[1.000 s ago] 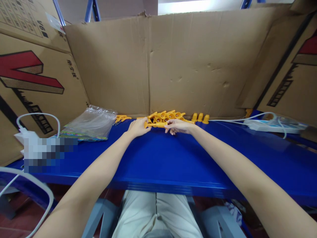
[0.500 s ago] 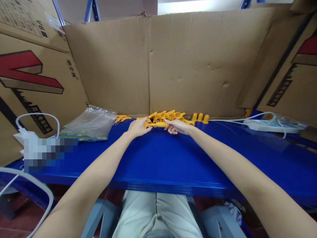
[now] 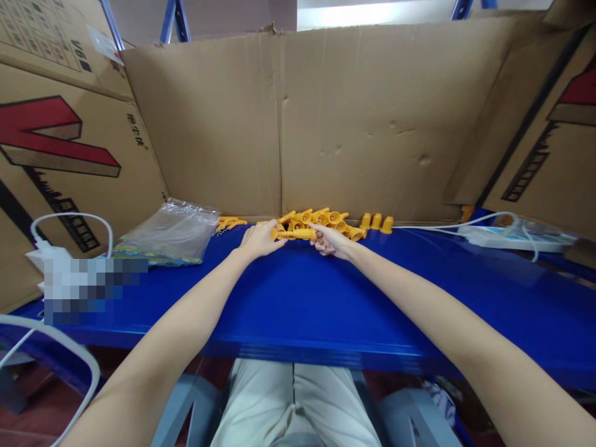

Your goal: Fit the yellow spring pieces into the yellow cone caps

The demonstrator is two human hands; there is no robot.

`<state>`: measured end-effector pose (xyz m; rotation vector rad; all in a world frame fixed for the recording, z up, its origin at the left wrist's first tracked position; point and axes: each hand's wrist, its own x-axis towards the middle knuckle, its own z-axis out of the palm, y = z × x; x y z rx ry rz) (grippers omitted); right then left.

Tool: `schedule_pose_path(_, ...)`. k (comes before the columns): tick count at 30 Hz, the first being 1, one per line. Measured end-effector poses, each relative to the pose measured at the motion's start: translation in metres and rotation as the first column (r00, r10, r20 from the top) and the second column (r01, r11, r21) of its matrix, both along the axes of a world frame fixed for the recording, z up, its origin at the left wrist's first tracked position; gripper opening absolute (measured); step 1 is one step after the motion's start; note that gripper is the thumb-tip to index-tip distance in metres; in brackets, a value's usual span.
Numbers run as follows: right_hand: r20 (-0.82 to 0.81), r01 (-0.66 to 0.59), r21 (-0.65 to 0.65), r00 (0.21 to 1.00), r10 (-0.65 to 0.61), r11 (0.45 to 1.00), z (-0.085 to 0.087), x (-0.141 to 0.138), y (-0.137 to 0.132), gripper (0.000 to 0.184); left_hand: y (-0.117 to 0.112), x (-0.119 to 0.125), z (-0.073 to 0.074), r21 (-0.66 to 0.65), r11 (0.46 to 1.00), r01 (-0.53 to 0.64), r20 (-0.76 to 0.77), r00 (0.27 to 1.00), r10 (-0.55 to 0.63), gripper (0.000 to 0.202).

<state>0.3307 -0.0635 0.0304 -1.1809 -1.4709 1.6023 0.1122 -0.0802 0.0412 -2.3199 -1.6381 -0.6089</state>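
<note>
A yellow plastic piece with a ridged shaft (image 3: pixel 296 234) is held level between both hands, just above the blue tabletop (image 3: pixel 307 292). My left hand (image 3: pixel 259 239) is closed on its flared left end. My right hand (image 3: pixel 329 240) has its thumb and fingers pinched on the right end. Behind the hands lies a pile of yellow plastic parts (image 3: pixel 322 216) with round open ends, partly hidden. Left of my left hand are several yellow handle pieces (image 3: pixel 231 221) with small dark spiral bits. Yellow cups (image 3: pixel 376 221) stand upright right of the pile.
Clear plastic bags (image 3: pixel 170 233) lie stacked at the left. A white plug (image 3: pixel 53 261) with a cable is at the far left, beside a blurred patch. A white power strip (image 3: pixel 514 237) with cables sits at the right. Cardboard (image 3: pixel 363 118) walls off the back and sides.
My right hand has turned slightly and drawn a little left around the end of the yellow piece. My left hand is almost still.
</note>
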Motion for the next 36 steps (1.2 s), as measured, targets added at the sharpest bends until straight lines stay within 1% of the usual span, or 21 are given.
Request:
schedule_pose_path(3, -0.029, -0.001, -0.045, 1.000, -0.001, 0.999, -0.001, -0.001, -0.002, 0.047, -0.001, 0.000, 0.000, 0.007, 1.000, 0.008, -0.006, 1.000, -0.008, 0.040)
schedule_pose_path(5, -0.032, -0.020, -0.051, 0.999, 0.018, 0.999, 0.000, 0.000, -0.002, 0.047, -0.001, -0.001, 0.001, 0.008, 1.000, 0.010, -0.012, 1.000, -0.010, 0.039)
schedule_pose_path(7, 0.024, -0.064, -0.042, 0.998, 0.065, 0.997, 0.000, 0.001, -0.002, 0.049, -0.002, -0.001, 0.002, 0.005, 1.000, 0.011, -0.011, 1.000, -0.011, 0.038)
schedule_pose_path(9, 0.127, -0.100, 0.018, 0.987, 0.097, 0.995, 0.001, 0.002, -0.001, 0.050, -0.001, -0.002, 0.003, -0.003, 1.000, 0.012, 0.001, 1.000, -0.012, 0.036)
schedule_pose_path(10, 0.176, -0.100, 0.092, 0.981, 0.082, 0.991, 0.001, 0.002, 0.000, 0.050, -0.001, -0.002, 0.004, -0.009, 1.000, 0.008, 0.013, 1.000, -0.008, 0.035)
schedule_pose_path(11, 0.218, -0.085, 0.204, 0.975, 0.040, 0.975, 0.001, 0.001, 0.001, 0.049, -0.001, -0.002, 0.004, -0.018, 1.000, 0.004, 0.026, 1.000, -0.004, 0.034)
schedule_pose_path(12, 0.247, -0.062, 0.355, 0.969, -0.030, 0.933, 0.001, 0.000, 0.002, 0.046, -0.001, -0.001, 0.004, -0.029, 1.000, 0.001, 0.039, 0.999, 0.001, 0.033)
schedule_pose_path(13, 0.261, -0.045, 0.526, 0.959, -0.111, 0.849, 0.001, 0.000, 0.003, 0.042, -0.001, -0.001, 0.005, -0.039, 0.999, -0.005, 0.049, 0.999, 0.007, 0.033)
schedule_pose_path(14, 0.274, -0.058, 0.685, 0.944, -0.184, 0.726, 0.000, -0.001, 0.003, 0.039, -0.001, 0.000, 0.005, -0.049, 0.999, -0.010, 0.057, 0.998, 0.013, 0.033)
schedule_pose_path(15, 0.295, -0.106, 0.806, 0.925, -0.239, 0.583, -0.001, -0.001, 0.003, 0.036, -0.001, 0.000, 0.005, -0.058, 0.998, -0.014, 0.059, 0.998, 0.017, 0.033)
schedule_pose_path(16, 0.329, -0.182, 0.876, 0.902, -0.278, 0.446, -0.001, 0.000, 0.003, 0.034, -0.002, 0.001, 0.005, -0.065, 0.998, -0.016, 0.058, 0.998, 0.019, 0.032)
schedule_pose_path(17, 0.372, -0.267, 0.903, 0.877, -0.304, 0.336, -0.002, 0.000, 0.003, 0.031, -0.002, 0.002, 0.005, -0.070, 0.997, -0.016, 0.054, 0.998, 0.020, 0.032)
schedule_pose_path(18, 0.419, -0.344, 0.901, 0.849, -0.322, 0.264, -0.002, 0.001, 0.002, 0.029, -0.002, 0.002, 0.005, -0.072, 0.997, -0.014, 0.048, 0.999, 0.018, 0.031)
schedule_pose_path(19, 0.461, -0.405, 0.886, 0.823, -0.332, 0.225, -0.003, 0.002, 0.002, 0.027, -0.003, 0.003, 0.005, -0.074, 0.997, -0.009, 0.043, 0.999, 0.012, 0.031)
schedule_pose_path(20, 0.490, -0.445, 0.871, 0.803, -0.340, 0.207, -0.003, 0.002, 0.001, 0.026, -0.003, 0.003, 0.005, -0.075, 0.997, 0.000, 0.038, 0.999, 0.003, 0.031)
schedule_pose_path(21, 0.508, -0.466, 0.862, 0.790, -0.344, 0.200, -0.002, 0.003, 0.001, 0.026, -0.003, 0.003, 0.005, -0.074, 0.997, 0.007, 0.034, 0.999, -0.005, 0.031)
schedule_pose_path(23, 0.530, -0.488, 0.848, 0.776, -0.342, 0.206, 0.000, 0.004, 0.000, 0.025, -0.003, 0.003, 0.005, -0.068, 0.998, 0.018, 0.029, 0.999, -0.016, 0.031)
schedule_pose_path(25, 0.544, -0.491, 0.839, 0.775, -0.324, 0.235, 0.003, 0.004, 0.000, 0.024, -0.002, 0.002, 0.004, -0.052, 0.998, 0.034, 0.031, 0.999, -0.032, 0.031)
schedule_pose_path(27, 0.555, -0.485, 0.827, 0.782, -0.283, 0.283, 0.007, 0.003, 0.000, 0.025, -0.001, 0.002, 0.003, -0.033, 0.998, 0.059, 0.035, 0.998, -0.058, 0.032)
schedule_pose_path(33, 0.544, -0.431, 0.768, 0.829, -0.128, 0.474, 0.014, 0.006, -0.001, 0.034, 0.001, 0.001, 0.002, 0.018, 0.991, 0.134, 0.043, 0.990, -0.134, 0.032)
schedule_pose_path(36, 0.524, -0.410, 0.732, 0.849, -0.065, 0.544, 0.019, 0.009, -0.003, 0.036, 0.001, 0.001, 0.003, 0.039, 0.988, 0.148, 0.055, 0.987, -0.150, 0.031)
